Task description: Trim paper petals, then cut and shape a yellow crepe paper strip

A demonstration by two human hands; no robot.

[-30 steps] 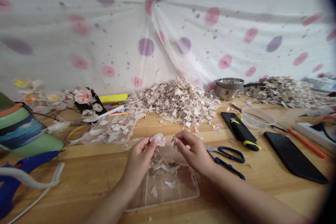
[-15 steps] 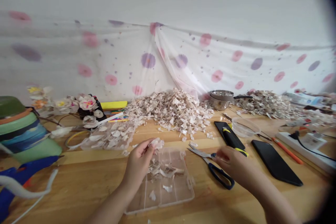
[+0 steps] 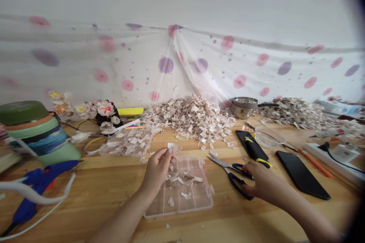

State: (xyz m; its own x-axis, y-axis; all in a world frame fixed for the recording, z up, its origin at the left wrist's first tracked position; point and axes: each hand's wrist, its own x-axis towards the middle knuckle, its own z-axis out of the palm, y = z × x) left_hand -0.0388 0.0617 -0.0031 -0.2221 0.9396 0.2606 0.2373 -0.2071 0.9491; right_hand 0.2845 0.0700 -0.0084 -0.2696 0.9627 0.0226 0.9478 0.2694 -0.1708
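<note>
Pinched between the thumb and fingers of my left hand [image 3: 155, 171] is a thin, whitish petal-like flake [image 3: 174, 147]. That hand is above the upper left edge of a clear plastic compartment box [image 3: 198, 196]. Inside the box lie loose pale scraps [image 3: 182, 178]. My right hand [image 3: 264, 182] has its fingers and thumb on the dark handles of the scissors [image 3: 224, 164], which lie on the wooden table with blades parted, pointing up and left. Beside that hand is a tool with black and yellow handles [image 3: 252, 150], lying on a black phone-like slab [image 3: 242, 138].
A big heap of pale flakes [image 3: 194, 117] lies at the back, another heap [image 3: 296, 112] farther right. Nearby on the right are a black phone [image 3: 302, 174] and a power strip [image 3: 339, 165]. On the left are a blue glue gun [image 3: 40, 184], a green jar [image 3: 42, 136] and flake flowers [image 3: 105, 110].
My right hand has come down onto the scissors' handles from just above them. My left hand still pinches the flake. The whole view has shifted slightly.
</note>
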